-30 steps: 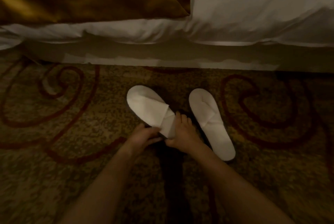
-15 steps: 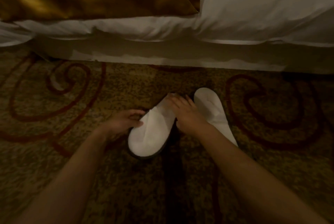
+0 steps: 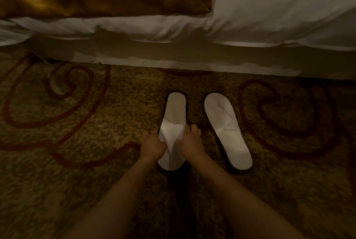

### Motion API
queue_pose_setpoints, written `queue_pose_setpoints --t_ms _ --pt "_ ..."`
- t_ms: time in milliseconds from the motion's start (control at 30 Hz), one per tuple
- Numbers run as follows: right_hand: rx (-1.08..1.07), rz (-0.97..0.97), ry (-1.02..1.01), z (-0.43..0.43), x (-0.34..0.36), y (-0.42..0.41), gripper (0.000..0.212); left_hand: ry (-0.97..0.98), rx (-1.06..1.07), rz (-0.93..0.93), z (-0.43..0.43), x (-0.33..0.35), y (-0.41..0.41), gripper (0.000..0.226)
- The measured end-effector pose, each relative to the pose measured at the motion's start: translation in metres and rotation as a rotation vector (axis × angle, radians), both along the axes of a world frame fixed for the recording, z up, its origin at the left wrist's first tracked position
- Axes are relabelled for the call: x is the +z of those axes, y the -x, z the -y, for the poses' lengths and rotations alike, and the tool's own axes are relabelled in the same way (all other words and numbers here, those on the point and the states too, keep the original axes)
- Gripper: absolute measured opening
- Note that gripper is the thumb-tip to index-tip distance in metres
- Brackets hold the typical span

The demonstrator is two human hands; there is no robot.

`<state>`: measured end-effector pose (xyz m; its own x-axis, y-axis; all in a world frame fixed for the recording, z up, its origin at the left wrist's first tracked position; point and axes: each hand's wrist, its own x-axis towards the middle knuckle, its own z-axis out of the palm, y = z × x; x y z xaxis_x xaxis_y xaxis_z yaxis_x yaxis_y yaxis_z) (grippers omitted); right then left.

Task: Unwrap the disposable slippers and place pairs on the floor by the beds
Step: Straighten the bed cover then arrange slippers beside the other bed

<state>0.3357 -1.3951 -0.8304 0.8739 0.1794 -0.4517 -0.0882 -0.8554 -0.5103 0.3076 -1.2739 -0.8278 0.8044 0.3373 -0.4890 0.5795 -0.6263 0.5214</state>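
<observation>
Slipper [image 3: 175, 111] between both hands [image 3: 152, 145] [image 3: 190, 145], beside its mate [image 3: 227, 128].

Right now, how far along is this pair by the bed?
Done: no wrapping shows on either slipper, and the first slipper lies flat on the carpet beside the bed. In hand: the left hand and right hand pinch the upper of the second slipper, apparently opening it. Left: release it and perhaps square the pair; the first slipper sits slanted.
</observation>
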Motion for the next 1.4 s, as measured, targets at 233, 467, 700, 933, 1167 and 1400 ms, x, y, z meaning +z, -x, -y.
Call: queue_pose_setpoints --t_ms 233,467,700,933,1167,1400 --pt "-0.334 0.464 0.17 0.051 0.011 -0.023 0.058 -0.223 0.055 0.006 0.013 0.017 -0.01 0.062" --pt "-0.302 0.122 0.41 0.104 -0.012 -0.021 0.108 -0.238 -0.261 0.293 0.043 0.036 -0.029 0.069" --pt "-0.041 0.249 0.122 0.144 -0.011 -0.019 0.094 -0.342 -0.749 0.313 0.085 0.038 -0.061 0.062" --pt "0.443 0.311 0.115 0.183 0.008 -0.014 0.101 -0.175 -0.959 0.095 0.115 0.029 -0.075 0.043" --pt "0.032 0.44 -0.004 0.17 0.031 -0.015 0.068 0.29 -0.2 0.102 0.127 0.024 -0.056 0.045" --pt "-0.401 0.075 -0.083 0.122 0.013 -0.011 0.065 0.304 0.091 -0.07 0.136 0.016 -0.039 0.053"
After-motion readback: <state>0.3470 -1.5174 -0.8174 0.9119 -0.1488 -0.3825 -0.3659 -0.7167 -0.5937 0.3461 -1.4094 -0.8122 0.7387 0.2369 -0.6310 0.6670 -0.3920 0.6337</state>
